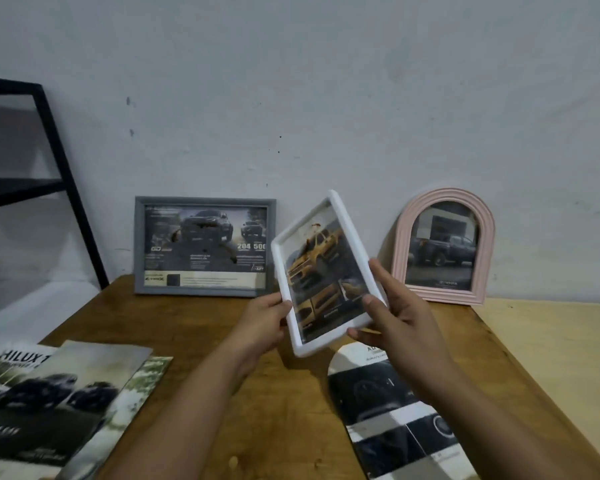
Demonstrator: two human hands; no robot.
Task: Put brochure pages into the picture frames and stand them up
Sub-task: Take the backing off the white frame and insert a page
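Holding the white frame (321, 271) tilted above the counter (194, 327), the left hand (267, 315) pinches its left edge and the right hand (395, 306) grips its lower right corner. A yellow-truck page (321, 275) sits inside. The grey frame (203, 245) and pink frame (442, 251) stand at the counter's far edge against the wall. Brochures (56, 393) lie at the near left corner.

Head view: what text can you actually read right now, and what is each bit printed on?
"HILUX T": cover of the brochure lying front left, cut off at its edge.
"204" and "500": page in the grey frame.
"TOYOTA": foot of the page in the pink arched frame, faint.
Smaller print on those pages, in the held white frame and on the cut page: blurred, unreadable.
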